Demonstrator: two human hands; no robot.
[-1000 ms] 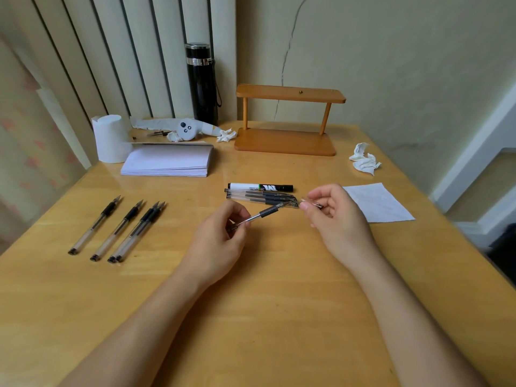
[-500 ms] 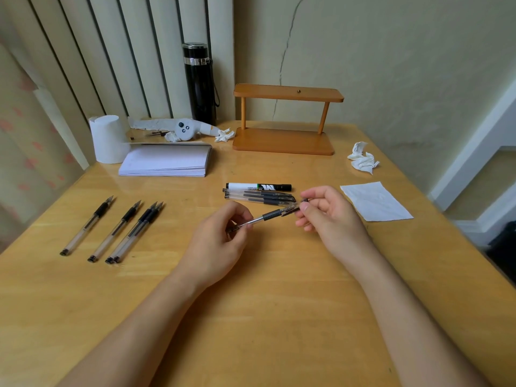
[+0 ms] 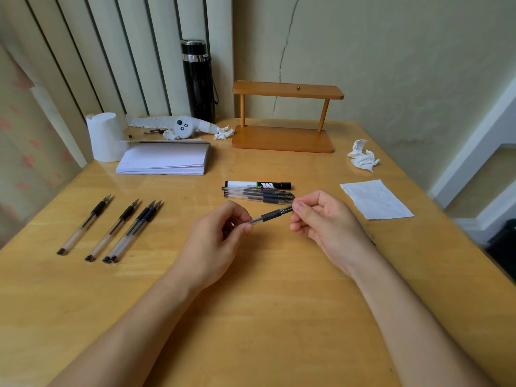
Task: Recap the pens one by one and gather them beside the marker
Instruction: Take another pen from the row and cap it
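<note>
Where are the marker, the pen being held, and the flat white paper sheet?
marker [image 3: 258,185]: head view, on the middle of its white barrel.
held pen [image 3: 272,215]: head view, on its dark grip section between the hands.
flat white paper sheet [image 3: 375,199]: head view, on the sheet's middle.

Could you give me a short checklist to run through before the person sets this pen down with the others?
1. Pen held at both ends: left hand on the barrel, right hand at the tip end. Ok.
2. Cap fully seated: the right fingers cover that end. Cannot tell.
3. Pen clear of the table, free to move. Ok.
4. Landing spot: capped pens lie in a row against the marker, with bare table on their near side. Ok.
5. All pens recapped: four uncapped pens wait on the left, tips bare. Not ok.
6. Spare caps within reach: none visible on the table. Cannot tell.
</note>
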